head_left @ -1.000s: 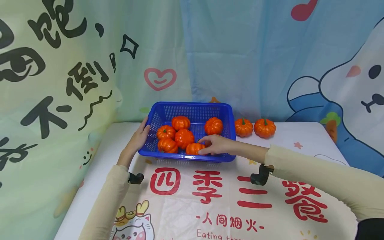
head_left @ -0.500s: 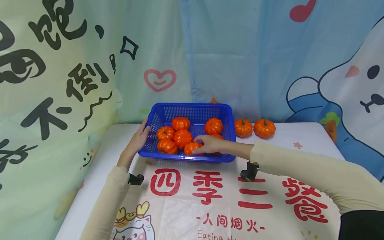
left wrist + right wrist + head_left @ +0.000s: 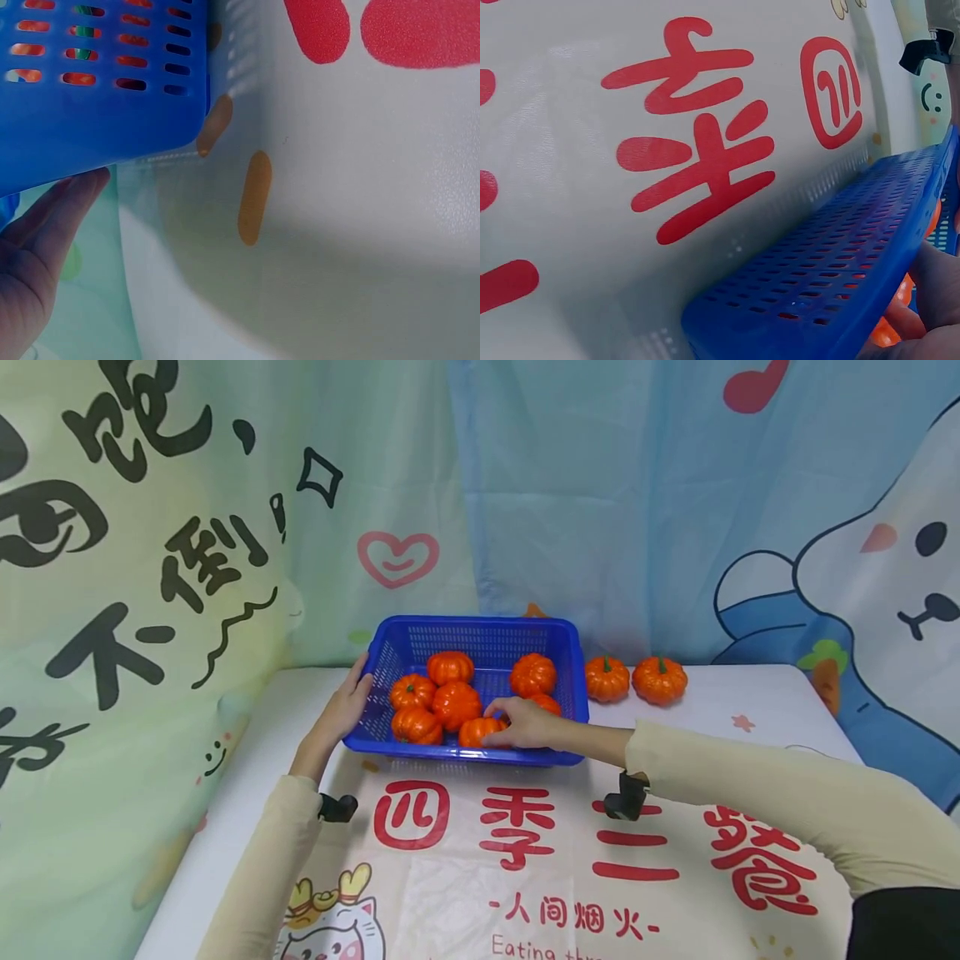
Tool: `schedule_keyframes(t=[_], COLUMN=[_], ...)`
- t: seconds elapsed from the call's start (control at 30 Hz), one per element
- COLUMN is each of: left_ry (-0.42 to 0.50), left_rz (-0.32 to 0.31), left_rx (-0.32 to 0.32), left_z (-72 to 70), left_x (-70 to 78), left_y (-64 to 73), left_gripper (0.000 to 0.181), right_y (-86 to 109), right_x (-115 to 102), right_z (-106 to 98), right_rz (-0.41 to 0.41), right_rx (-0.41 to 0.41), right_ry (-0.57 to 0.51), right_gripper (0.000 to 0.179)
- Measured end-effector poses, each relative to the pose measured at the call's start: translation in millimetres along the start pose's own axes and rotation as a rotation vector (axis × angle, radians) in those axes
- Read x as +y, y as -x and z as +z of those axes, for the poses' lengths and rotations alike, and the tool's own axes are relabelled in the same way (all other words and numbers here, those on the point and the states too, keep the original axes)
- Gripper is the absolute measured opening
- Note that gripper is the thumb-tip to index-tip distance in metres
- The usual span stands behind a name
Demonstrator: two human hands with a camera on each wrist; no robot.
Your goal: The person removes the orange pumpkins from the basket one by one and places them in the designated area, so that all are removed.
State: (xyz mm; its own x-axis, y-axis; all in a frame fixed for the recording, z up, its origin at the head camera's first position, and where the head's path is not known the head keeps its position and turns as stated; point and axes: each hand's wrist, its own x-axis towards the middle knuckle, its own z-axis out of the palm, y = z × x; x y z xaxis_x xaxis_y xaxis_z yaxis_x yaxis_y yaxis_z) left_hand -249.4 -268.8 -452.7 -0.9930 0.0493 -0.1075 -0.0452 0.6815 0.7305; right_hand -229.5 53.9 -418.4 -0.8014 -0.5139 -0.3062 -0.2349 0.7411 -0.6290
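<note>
Main risk: the front pumpkin (image 3: 474, 732), inside the blue basket (image 3: 487, 639) against or just beside its front wall, could pop out of the right hand (image 3: 525, 724). Cause: glossy, rounded, ribbed body, with thumb and fingers pinching only its right side as far as the head view shows. Knocking a neighbour is also plausible: the middle pumpkin (image 3: 457, 706) sits near the fingertips, and the half-hidden pumpkin (image 3: 546, 703) is right behind the hand, toward the basket's right side. If the forearm leans on the basket's right front rim, the basket could skid or tip; the left hand (image 3: 350, 702) on its left wall is the only brace I can see, fingers out straight along the outside, close together, touching but not wrapped round in the left wrist view. Whether its thumb hooks the rim, can't tell. If the basket got shoved right, it'd hit the near loose pumpkin (image 3: 607, 679) just off its right side, maybe also the far loose pumpkin (image 3: 660, 681) beyond. Delta vs 1 s ago: right hand and front pumpkin have both shifted a bit left along the basket's front wall, and the half-hidden pumpkin now shows behind the hand. Left hand, basket and both loose pumpkins look unchanged. Vs 0.5 s ago: basically static, slight camera drift only.
</note>
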Motion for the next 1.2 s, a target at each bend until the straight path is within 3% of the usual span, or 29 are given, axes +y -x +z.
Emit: schedule_keyframes(t=[0.3,0.57,0.9,1.2], left_ry=[-0.007,-0.007,0.011,0.000], left_rz=[-0.003,-0.007,-0.013,-0.010], left_rx=[0.004,0.002,-0.010,-0.009], left_z=[-1.8,-2.5,-0.9,-4.5], left_x=[3.1,3.9,4.0,4.0], left_y=[2.0,3.1,2.6,3.6], left_gripper=[0.058,0.058,0.058,0.058], right_y=[9.9,39.4,81.1,126.6], right_x=[3,5,20,40], right_z=[-4,-27,-47,-41], right_rz=[-0.134,-0.276,-0.241,-0.256], right_rx=[0.090,0.171,0.241,0.263], right_ry=[-0.028,-0.011,-0.086,-0.161], right_gripper=[0.039,0.043,0.045,0.050])
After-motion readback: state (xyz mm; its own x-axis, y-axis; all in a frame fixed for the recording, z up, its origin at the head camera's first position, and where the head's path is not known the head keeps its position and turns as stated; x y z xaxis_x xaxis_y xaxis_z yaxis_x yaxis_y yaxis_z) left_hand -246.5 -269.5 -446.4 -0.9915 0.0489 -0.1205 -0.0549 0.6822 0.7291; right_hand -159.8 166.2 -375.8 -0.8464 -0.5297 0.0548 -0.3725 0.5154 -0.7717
